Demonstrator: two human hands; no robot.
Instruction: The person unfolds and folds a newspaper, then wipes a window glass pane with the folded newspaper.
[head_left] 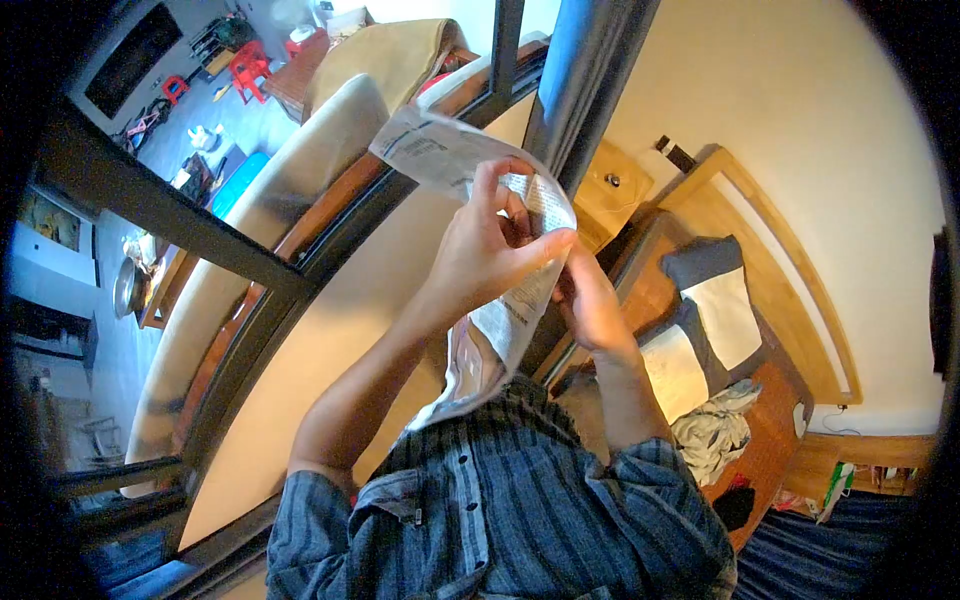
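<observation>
A long, thin white printed sheet (430, 150) is held up in front of my chest, bent and curling over at its upper end. Lines of small text show on it, and its lower part looks see-through; I cannot tell whether it is paper or plastic. My left hand (490, 240) is closed on the middle of the sheet, fingers curled and thumb pointing right. Just right of it, my right hand (592, 300) grips the sheet's right edge, with its fingertips partly hidden. Both hands are close together near the left thumb tip.
To the left, a dark-framed window (200, 215) looks onto a room with a sofa (330, 130) and red stools (249, 70). A dark curtain (590, 75) hangs beside it. At right are a wooden nightstand (605, 190) and a bed with pillows (722, 315) and crumpled cloth (715, 435).
</observation>
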